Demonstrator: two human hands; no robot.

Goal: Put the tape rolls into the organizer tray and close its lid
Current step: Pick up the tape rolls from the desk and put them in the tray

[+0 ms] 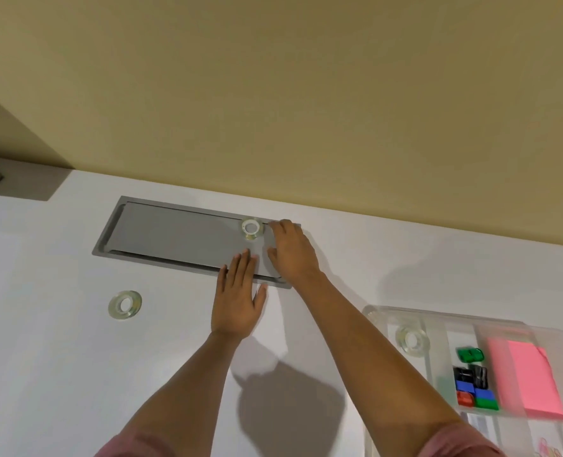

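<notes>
On the far grey panel (181, 234), 1 tape roll (253, 228) sits just left of your right hand (291, 250), grip released; your left hand (237, 298) lies flat, empty. Another roll (125, 304) lies left on the worktop (42, 341); a 3rd roll (412, 339) lies inside the organizer tray (438, 316), right.

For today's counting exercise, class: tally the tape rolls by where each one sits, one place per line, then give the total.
On the grey desk panel: 1, the tape roll on the panel
On the bare white table: 1, the tape roll on the table
In the organizer tray: 1, the tape roll in the tray
Total: 3
</notes>
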